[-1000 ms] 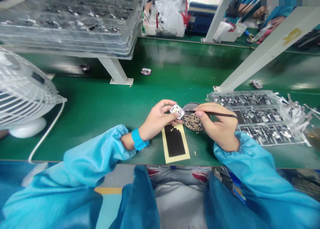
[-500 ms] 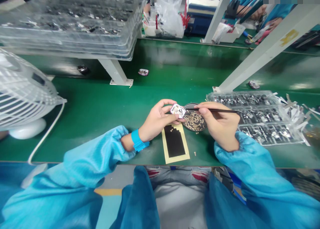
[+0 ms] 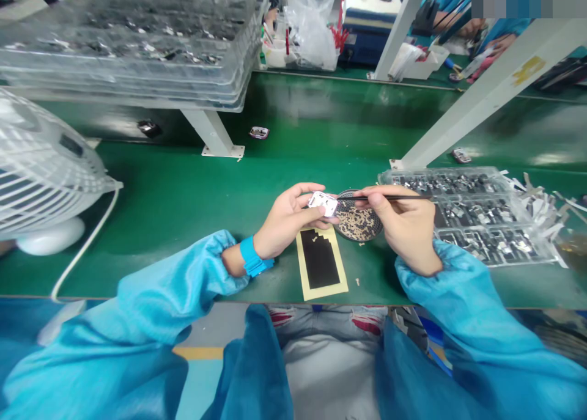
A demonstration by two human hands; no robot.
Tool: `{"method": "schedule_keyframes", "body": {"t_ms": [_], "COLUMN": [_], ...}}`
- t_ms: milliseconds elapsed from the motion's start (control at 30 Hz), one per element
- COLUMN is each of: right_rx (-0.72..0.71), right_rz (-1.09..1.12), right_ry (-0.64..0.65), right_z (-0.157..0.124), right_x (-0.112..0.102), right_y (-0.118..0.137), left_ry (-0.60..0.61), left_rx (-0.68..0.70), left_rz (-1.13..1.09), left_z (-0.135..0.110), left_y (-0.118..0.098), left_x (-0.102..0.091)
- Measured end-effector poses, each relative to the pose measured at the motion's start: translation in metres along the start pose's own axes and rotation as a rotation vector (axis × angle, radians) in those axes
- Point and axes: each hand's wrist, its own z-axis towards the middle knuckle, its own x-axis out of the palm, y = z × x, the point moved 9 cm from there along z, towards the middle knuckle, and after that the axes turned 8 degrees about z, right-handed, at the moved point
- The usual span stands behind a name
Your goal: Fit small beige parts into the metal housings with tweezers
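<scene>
One white casing (image 3: 326,202) sits pinched in the left grip (image 3: 285,217)

**Open at left, crowded at right**

We have bare green bench (image 3: 183,206) between the fan (image 3: 50,163) and our left hand (image 3: 291,217). The round dish (image 3: 376,229) occupies the gap between our hands. Beyond our right hand (image 3: 408,230), the parts tray (image 3: 546,249) blocks the way, with a slanted white post (image 3: 477,99) behind it.

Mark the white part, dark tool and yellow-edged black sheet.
White part (image 3: 324,202), head view: middle of its visible face.
Dark tool (image 3: 407,197), head view: right-hand stretch of its shaft.
Yellow-edged black sheet (image 3: 323,264), head view: middle of black area.
</scene>
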Motion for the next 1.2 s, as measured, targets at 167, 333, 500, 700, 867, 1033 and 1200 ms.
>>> {"method": "schedule_keyframes", "body": {"t_ms": [167,333,500,700,867,1033,1200], "right_rx": [0.021,0.000,0.049,0.097,0.193,0.262,0.268], "right_rz": [0.011,0.015,0.027,0.076,0.124,0.153,0.199], "right_ry": [0.006,-0.010,-0.002,0.024,0.034,0.037,0.040], "right_z": [0.002,0.001,0.003,0.005,0.003,0.003,0.003], "right_x": [0.001,0.001,0.001,0.002,0.003,0.003,0.003], "right_y": [-0.001,0.001,-0.002,-0.007,-0.013,-0.018,-0.021], "left_ry": [0.000,-0.003,-0.004,-0.007,0.005,0.013,0.015], "left_rx": [0.013,0.054,0.048,0.034,0.008,-0.037,-0.041], "left_rz": [0.020,0.075,0.098,0.106,0.093,0.076,0.078], "left_z": [0.000,0.001,0.001,0.002,0.003,0.002,0.001], "left_y": [-0.001,-0.004,-0.004,-0.003,0.000,0.001,0.000], "left_x": [0.000,0.000,0.001,-0.001,-0.002,-0.001,0.000]}}
